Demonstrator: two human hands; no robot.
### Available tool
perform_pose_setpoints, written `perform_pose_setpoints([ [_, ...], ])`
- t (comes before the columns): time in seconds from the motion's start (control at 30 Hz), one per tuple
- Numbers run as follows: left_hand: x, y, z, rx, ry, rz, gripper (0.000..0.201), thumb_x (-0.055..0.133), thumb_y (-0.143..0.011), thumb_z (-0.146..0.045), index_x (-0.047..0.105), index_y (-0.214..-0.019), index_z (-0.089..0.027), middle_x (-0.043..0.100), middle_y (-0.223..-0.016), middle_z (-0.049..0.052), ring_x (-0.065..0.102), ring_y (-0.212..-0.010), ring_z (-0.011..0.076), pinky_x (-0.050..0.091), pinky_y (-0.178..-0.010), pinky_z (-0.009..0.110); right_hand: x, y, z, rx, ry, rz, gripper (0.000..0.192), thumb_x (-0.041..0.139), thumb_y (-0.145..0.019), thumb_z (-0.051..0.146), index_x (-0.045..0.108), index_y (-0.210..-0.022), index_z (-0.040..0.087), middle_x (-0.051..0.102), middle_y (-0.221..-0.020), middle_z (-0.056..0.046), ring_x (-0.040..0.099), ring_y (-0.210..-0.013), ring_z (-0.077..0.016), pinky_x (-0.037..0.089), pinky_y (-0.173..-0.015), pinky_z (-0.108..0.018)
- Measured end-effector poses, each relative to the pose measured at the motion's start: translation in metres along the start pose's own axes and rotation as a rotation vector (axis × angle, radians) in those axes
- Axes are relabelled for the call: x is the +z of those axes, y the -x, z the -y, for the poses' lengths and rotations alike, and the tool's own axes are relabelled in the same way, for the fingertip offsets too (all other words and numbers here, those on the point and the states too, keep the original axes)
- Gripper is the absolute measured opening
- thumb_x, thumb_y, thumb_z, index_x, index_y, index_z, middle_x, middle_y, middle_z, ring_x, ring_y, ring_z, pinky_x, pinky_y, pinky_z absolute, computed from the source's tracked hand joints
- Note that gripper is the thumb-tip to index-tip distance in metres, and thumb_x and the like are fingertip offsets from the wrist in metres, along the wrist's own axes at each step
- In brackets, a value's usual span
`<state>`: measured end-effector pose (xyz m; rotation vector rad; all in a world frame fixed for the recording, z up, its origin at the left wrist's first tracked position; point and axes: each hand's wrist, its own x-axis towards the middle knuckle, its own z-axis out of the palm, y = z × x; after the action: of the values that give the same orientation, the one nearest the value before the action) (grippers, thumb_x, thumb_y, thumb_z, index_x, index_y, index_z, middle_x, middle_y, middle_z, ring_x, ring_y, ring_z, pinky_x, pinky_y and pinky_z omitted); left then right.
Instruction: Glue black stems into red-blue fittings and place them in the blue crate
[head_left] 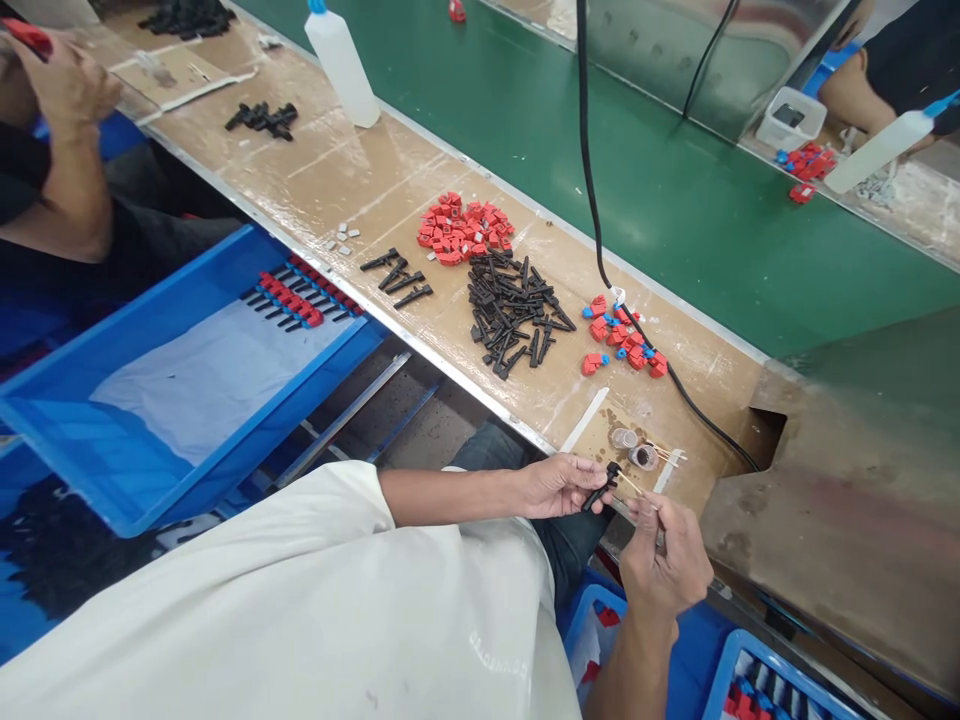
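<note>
Holding a small black plastic stick-shaped part [601, 487] by its lower end, my left hand [559, 485] pinched it at the near edge of the tan cardboard-covered desk [330, 170]. My right hand [664, 560] was closed around a thin pale swab stick [637, 492], its tip touching the part's upper end. Two small round clear dishes [634, 448] sat just beyond. A loose pile of black plastic parts [514, 310] lay farther off, between heaps of red plastic caps [465, 228].

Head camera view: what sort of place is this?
Probably a small-parts assembly line: a long taped workbench beside a green conveyor belt, heaps of small black plastic parts and red plastic caps, and a blue plastic tray.
</note>
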<state>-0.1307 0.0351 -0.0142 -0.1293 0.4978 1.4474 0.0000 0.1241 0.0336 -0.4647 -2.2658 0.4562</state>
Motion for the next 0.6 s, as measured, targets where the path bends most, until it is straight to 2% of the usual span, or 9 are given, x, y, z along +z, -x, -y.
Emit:
perform_pose_setpoints([
  [0.2, -0.004, -0.001, 0.004, 0.025, -0.025, 0.009, 0.029, 0.087, -0.069, -0.022, 0.062, -0.073, -0.008, 0.067, -0.072, 0.007, 0.065, -0.058, 0.0089, 0.034, -0.041, 0.010, 0.001, 0.003, -0.002, -0.075, -0.027, 0.038, 0.014, 0.061, -0.091, 0.010, 0.066, -0.100, 0.019, 0.072, -0.085, -0.004, 0.069, -0.073, -0.0138, 0.056, -0.067, -0.024],
  [0.3, -0.005, 0.000, 0.002, -0.017, 0.019, 0.013, 0.024, 0.084, -0.073, -0.019, 0.063, -0.076, -0.007, 0.067, -0.072, 0.007, 0.065, -0.057, 0.0084, 0.035, -0.041, 0.009, -0.001, 0.008, -0.003, 0.136, -0.196, -0.034, 0.016, 0.062, -0.090, 0.010, 0.069, -0.101, 0.019, 0.070, -0.084, -0.003, 0.068, -0.067, -0.0137, 0.057, -0.063, -0.026],
  [0.43, -0.005, 0.001, 0.000, -0.072, 0.066, 0.006, 0.016, 0.078, -0.079, -0.015, 0.066, -0.083, -0.005, 0.067, -0.070, 0.006, 0.065, -0.058, 0.0081, 0.037, -0.042, 0.009, -0.003, 0.008, -0.009, 0.437, -0.396, -0.266, 0.007, 0.069, -0.088, 0.020, 0.072, -0.093, 0.017, 0.067, -0.078, -0.001, 0.064, -0.059, -0.0136, 0.054, -0.055, -0.027],
  [0.5, -0.006, 0.001, 0.000, -0.080, 0.073, 0.011, 0.015, 0.078, -0.080, -0.014, 0.066, -0.084, -0.005, 0.067, -0.070, 0.006, 0.065, -0.058, 0.0081, 0.037, -0.042, 0.009, -0.002, 0.005, -0.014, 0.514, -0.411, -0.347, 0.011, 0.072, -0.086, 0.026, 0.072, -0.091, 0.016, 0.065, -0.076, 0.000, 0.063, -0.057, -0.0134, 0.053, -0.055, -0.027],
  [0.6, -0.007, 0.001, 0.000, -0.076, 0.075, 0.032, 0.019, 0.080, -0.077, -0.015, 0.065, -0.083, -0.005, 0.067, -0.071, 0.007, 0.065, -0.059, 0.0084, 0.035, -0.041, 0.009, 0.001, 0.002, -0.027, 0.542, -0.259, -0.330, 0.017, 0.071, -0.087, 0.032, 0.072, -0.093, 0.015, 0.065, -0.078, -0.001, 0.064, -0.059, -0.0134, 0.054, -0.059, -0.027],
])
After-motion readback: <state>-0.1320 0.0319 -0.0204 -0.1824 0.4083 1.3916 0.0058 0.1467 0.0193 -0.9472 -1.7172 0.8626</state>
